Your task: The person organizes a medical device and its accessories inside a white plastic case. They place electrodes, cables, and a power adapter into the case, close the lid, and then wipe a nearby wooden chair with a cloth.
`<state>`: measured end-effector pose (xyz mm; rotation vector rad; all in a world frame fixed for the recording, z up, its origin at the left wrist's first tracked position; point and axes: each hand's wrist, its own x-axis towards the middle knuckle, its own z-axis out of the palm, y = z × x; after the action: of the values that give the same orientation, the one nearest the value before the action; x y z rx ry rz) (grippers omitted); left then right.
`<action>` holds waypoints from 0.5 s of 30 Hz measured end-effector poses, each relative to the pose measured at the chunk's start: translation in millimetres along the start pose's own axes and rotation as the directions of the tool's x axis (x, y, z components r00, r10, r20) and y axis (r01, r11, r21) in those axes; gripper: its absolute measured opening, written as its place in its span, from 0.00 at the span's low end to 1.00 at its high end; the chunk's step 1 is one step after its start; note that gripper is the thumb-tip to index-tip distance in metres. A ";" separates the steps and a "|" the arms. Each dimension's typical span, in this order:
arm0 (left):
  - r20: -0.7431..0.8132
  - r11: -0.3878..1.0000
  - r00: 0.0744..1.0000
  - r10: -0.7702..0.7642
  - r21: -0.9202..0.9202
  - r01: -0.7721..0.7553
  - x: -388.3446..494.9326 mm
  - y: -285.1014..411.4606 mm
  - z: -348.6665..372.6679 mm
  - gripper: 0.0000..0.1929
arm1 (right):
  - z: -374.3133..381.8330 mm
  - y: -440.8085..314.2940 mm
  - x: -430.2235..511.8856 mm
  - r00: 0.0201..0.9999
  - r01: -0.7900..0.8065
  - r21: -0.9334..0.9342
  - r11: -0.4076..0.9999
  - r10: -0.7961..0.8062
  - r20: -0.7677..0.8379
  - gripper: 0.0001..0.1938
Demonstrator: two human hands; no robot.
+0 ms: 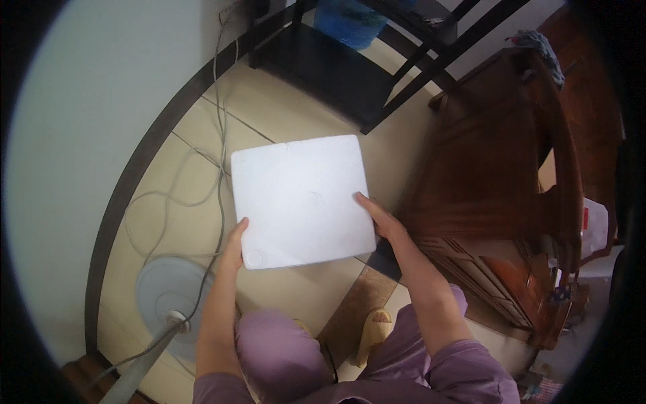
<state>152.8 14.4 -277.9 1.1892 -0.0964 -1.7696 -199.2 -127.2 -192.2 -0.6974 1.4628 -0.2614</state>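
A white foam box or lid [303,202], roughly square with rounded corners, is held out in front of me over the tiled floor. My left hand [234,247] grips its left edge near the lower corner, thumb on the top face. On the opposite edge, my right hand [376,214] has its thumb over the top, with the other fingers mostly hidden beneath. Faint round marks show on the upper face. Its underside is out of sight, so I cannot tell how deep it is.
Loose cables [220,166] run across the floor tiles on the left. A round grey stand base [161,283] with a pole [136,368] stands at lower left. Ahead is a black shelf rack [323,76] holding a blue container [351,22]; wooden furniture [484,166] is at right.
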 end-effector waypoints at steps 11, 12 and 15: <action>-0.008 0.960 1.000 0.006 -0.281 -0.009 2.3 -7.7 -10.9 0.33 | 45.7 -83.2 -45.1 0.990 0.139 -0.332 0.933 -0.134 0.039 0.47; -0.055 0.960 0.998 -0.002 -0.279 -0.014 -5.0 0.0 -6.8 0.32 | 50.2 -87.0 -47.0 0.989 0.147 -0.352 0.924 -0.138 0.051 0.48; -0.047 0.987 0.997 0.068 -0.143 -0.075 1.7 20.3 -16.9 0.29 | 54.2 -101.5 -51.2 0.984 0.176 -0.428 0.886 -0.165 0.064 0.50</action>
<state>178.8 9.3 -277.1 1.1045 0.0140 -1.6589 -128.4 -162.7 -94.2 -1.1905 1.4495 -0.0575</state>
